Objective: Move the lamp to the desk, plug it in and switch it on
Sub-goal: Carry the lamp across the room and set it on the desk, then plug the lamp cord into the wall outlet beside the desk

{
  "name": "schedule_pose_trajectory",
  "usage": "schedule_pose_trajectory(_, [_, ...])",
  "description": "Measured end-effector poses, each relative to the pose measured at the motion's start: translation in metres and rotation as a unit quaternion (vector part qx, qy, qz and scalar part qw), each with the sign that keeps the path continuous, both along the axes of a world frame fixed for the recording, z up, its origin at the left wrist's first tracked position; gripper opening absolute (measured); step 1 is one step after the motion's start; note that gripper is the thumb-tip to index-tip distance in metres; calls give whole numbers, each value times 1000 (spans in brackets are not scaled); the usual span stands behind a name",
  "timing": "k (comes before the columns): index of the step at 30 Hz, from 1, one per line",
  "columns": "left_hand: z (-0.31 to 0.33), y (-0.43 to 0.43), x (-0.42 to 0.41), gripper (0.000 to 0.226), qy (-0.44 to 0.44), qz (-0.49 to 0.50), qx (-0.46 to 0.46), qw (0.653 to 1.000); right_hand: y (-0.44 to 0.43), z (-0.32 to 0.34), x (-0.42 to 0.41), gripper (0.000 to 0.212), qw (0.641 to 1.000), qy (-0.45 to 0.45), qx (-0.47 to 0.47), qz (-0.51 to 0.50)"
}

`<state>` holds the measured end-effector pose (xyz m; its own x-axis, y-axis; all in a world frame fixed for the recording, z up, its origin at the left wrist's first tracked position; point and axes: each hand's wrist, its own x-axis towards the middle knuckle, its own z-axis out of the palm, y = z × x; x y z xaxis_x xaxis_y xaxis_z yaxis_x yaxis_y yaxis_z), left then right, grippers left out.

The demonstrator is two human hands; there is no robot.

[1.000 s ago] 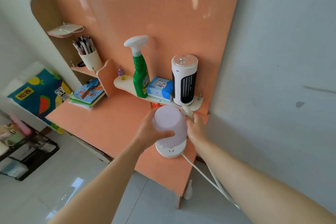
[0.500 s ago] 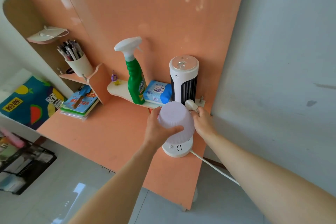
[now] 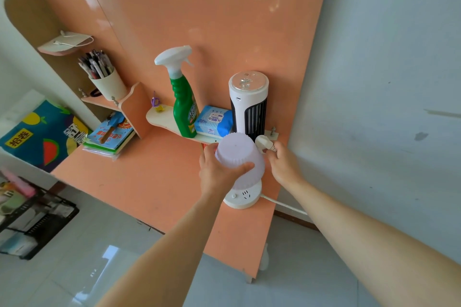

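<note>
A small lamp with a pale lilac ribbed shade and a round white base stands at the right end of the orange desk. My left hand grips the shade from the left. My right hand holds the lamp's white plug just right of the shade, close to the grey wall. The white cord runs from the base off the desk's right edge. No wall socket shows in the frame.
On the low shelf behind the lamp stand a green spray bottle, a blue tissue pack and a white tower fan. A pen cup and books sit left. A black rack stands on the floor.
The view has shifted slightly; my hands, lamp and plug have edged up toward the shelf and wall. Both grips are unchanged.
</note>
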<state>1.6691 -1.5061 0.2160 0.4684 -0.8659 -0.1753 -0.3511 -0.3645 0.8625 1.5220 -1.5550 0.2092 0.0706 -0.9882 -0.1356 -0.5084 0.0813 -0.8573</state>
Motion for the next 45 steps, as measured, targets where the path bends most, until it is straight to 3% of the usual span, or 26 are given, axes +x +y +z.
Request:
schedule_pose_trajectory(9, [6,6,-16,106,-1,25,14,1000,20,8,-19,19,998,34,-60,-17])
schedule_pose_trajectory(13, [14,12,-20,111,-49,34,-26,998,35,10,-34,25,997,9,-77,-31])
schedule_pose_trajectory(20, [29,32,-45,78,-202,41,-145,968,59,9,-59,26,992,-12,-113,-55])
schedule_pose_trajectory(22, [31,38,-53,61,-225,16,-202,953,65,5,-69,23,991,17,-104,-81])
schedule_pose_trajectory(26, [26,46,-71,41,-260,-71,-263,926,78,1,-92,36,988,34,-94,-114])
schedule_pose_trajectory(32, [12,44,-115,28,-217,-148,-241,934,94,-5,-126,33,983,4,-85,-163])
schedule_pose_trajectory(45, [-32,26,-228,27,-204,-278,-141,928,90,-43,-230,17,984,-13,-37,-175])
